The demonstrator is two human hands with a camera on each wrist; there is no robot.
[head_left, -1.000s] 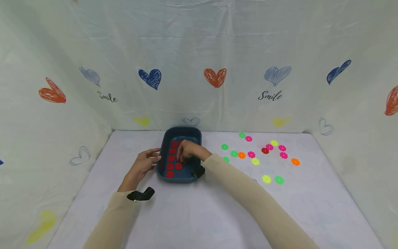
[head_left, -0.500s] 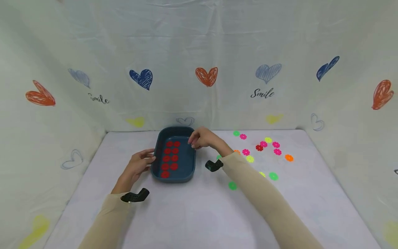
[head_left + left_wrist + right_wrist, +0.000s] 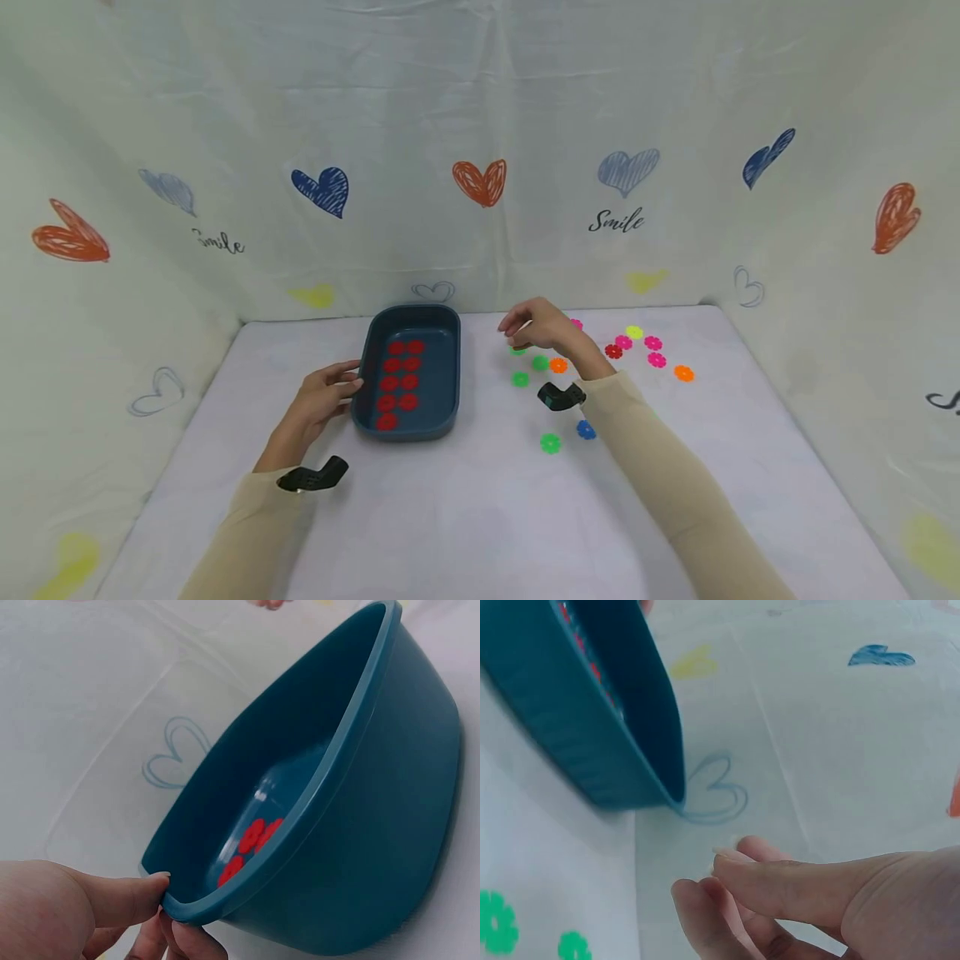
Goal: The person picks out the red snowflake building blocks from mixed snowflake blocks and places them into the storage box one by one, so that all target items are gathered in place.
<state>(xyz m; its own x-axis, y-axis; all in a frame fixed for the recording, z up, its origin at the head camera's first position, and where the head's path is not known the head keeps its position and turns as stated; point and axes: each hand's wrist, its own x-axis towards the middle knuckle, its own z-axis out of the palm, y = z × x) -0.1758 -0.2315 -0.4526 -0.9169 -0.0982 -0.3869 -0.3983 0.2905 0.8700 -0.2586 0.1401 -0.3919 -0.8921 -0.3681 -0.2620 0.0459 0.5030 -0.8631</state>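
Observation:
A deep blue-green plastic tray point(image 3: 408, 433) stands on the table at centre-left. Red flower-shaped pieces point(image 3: 409, 382) lie inside it in two columns, the left one longer. My left hand point(image 3: 318, 400) is at the tray's left side; in the left wrist view the thumb is over the rim point(image 3: 345, 742) and the fingers are bent beneath its outer edge. To the right of the tray, my right hand point(image 3: 546, 323) hovers over the table with loosely bent fingers. In the right wrist view, nothing shows between its thumb and fingers point(image 3: 705, 922).
Flower-shaped pieces lie scattered right of the tray: several green point(image 3: 551, 443), pink point(image 3: 657, 360) and others, with a blue one point(image 3: 586, 429), a dark red one point(image 3: 613, 351) and an orange one point(image 3: 684, 373). A heart-printed curtain point(image 3: 405, 108) rises behind the table.
My right hand has lifted out of the tray and moved right, over the loose pieces. The left hand has stayed at the tray's rim while the head view has turned slightly right.

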